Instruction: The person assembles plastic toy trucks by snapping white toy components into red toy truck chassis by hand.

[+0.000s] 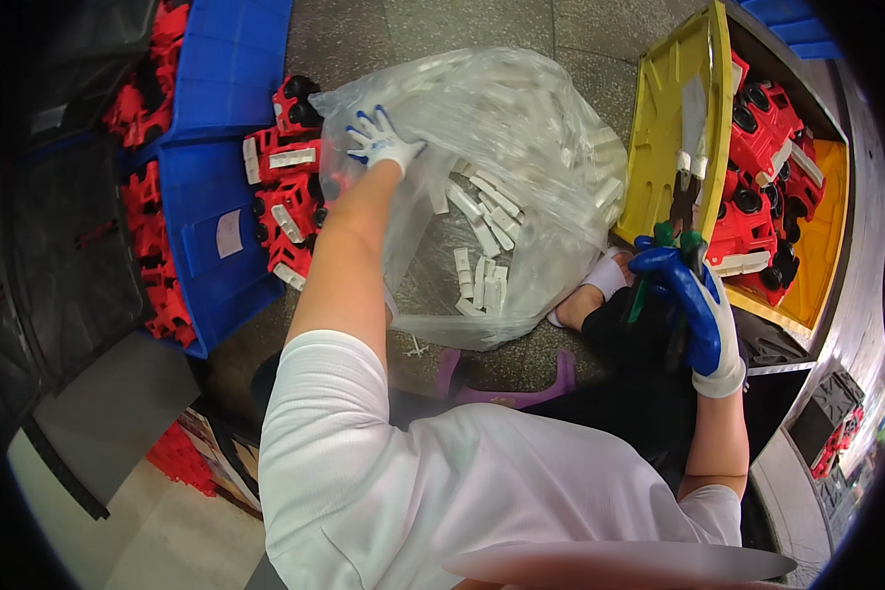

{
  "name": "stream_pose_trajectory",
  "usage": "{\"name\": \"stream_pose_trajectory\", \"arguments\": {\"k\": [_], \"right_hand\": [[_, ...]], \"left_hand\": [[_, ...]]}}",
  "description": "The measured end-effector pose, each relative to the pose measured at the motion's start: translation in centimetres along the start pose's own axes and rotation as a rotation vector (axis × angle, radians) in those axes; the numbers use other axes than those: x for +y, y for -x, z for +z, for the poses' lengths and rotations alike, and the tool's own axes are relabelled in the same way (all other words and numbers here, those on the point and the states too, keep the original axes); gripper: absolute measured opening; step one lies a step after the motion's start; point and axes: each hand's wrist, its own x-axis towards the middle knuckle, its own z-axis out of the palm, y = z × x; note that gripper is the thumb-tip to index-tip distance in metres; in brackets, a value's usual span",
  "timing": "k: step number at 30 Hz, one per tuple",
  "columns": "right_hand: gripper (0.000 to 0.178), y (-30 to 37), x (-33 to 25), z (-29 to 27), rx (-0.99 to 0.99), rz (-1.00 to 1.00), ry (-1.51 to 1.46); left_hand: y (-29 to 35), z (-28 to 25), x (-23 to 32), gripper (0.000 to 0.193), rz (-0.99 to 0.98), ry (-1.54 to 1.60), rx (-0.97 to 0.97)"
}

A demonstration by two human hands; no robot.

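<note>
My left hand [383,146], in a white glove with blue fingertips, is spread open at the left side of a large clear plastic bag [551,147]. Inside the bag's mouth lie several white plastic strips [497,211], loosely piled. On the right, my right hand [693,305], in a blue-coated glove, is closed round green-handled pliers [667,236]. The pliers point away from me, with small white bits at their tips; whether these are gripped cannot be told. Red toy trucks [290,182] with white strips lie left of the bag, close to my left hand.
Blue crates [206,221] hold red toy trucks at the left. To the right stands a yellow crate [649,128] with more red trucks [762,197]. A purple plastic stool [511,393] is below the bag, and my slippered foot [590,295] rests beside it.
</note>
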Motion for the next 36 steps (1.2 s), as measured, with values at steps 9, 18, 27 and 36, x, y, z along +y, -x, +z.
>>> {"name": "stream_pose_trajectory", "arguments": {"k": [9, 18, 27, 36], "right_hand": [[0.034, -0.3, 0.7, 0.2, 0.003, -0.042, -0.049], [0.034, 1.6, 1.6, 0.6, -0.034, -0.152, -0.074], [0.037, 0.5, 4.0, -0.1, -0.151, -0.334, 0.025], [0.033, 0.4, 5.0, -1.0, -0.113, -0.667, 0.32]], "left_hand": [[-5.9, 5.6, -2.9, 0.043, 0.072, 0.478, 0.022], [18.0, -1.1, -5.3, 0.035, 0.675, 0.443, -0.732], [8.2, -7.1, -10.0, 0.034, 0.49, 0.745, 0.038], [9.2, -5.5, -12.1, 0.065, 0.27, 0.561, 0.193]]}}
